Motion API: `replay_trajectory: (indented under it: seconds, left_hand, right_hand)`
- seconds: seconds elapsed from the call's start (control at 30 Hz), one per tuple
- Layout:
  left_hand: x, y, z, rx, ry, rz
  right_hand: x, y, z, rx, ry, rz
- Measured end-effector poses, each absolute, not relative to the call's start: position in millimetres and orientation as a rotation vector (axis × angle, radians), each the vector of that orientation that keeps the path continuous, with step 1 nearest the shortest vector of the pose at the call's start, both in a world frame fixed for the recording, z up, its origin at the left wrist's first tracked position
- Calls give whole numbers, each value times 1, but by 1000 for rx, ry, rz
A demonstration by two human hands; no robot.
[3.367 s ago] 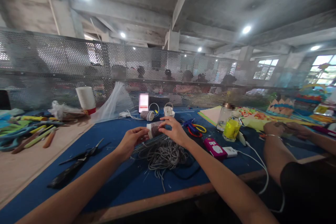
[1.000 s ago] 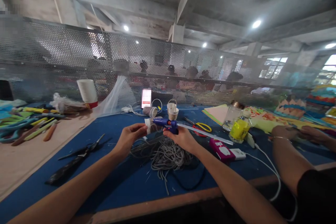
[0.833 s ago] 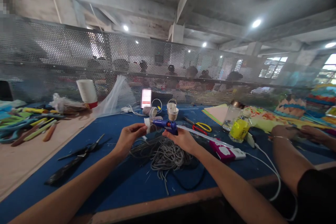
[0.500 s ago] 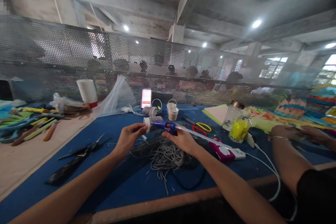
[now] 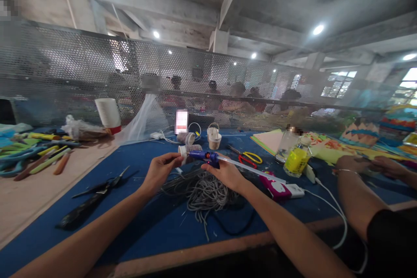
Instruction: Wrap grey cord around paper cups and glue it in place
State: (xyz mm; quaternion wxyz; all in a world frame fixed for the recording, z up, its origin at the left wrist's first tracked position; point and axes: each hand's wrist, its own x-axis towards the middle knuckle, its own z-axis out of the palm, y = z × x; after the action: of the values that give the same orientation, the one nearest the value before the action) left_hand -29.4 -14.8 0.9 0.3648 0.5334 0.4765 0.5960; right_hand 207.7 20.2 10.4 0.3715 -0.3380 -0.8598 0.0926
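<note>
My left hand (image 5: 164, 169) pinches the rim of a small white cup (image 5: 183, 153) that is turned on its side. Greyish cord seems to be wound round the cup's body, though the glue gun partly covers it. In my right hand (image 5: 228, 173) is a blue hot glue gun (image 5: 205, 155), its nozzle pointing left and touching or nearly touching the cup. A long clear glue stick (image 5: 254, 169) sticks out of the gun's back end. Beneath both hands lies a tangled pile of grey cord (image 5: 210, 193).
Black scissors (image 5: 100, 189) lie at left; red-and-yellow scissors (image 5: 250, 158) lie at right. Beyond are a little bucket (image 5: 214, 139), a phone (image 5: 181, 121) and stacked paper cups (image 5: 108, 114). A yellow-labelled bottle (image 5: 297, 160) and pink box (image 5: 276, 189) stand near a co-worker's arm (image 5: 361, 200).
The glue gun has shifted very slightly to the left. Otherwise both hands keep their hold and place.
</note>
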Motion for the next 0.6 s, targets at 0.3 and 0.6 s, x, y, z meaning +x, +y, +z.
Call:
replay_trajectory:
  seconds: [0.3, 0.6]
  left_hand:
    - [-29, -15, 2, 1390, 1230, 1521]
    - [-28, -16, 3, 1378, 1237, 1518]
  right_hand:
    - [208, 22, 6, -855, -2204, 229]
    - [209, 21, 8, -872, -2213, 238]
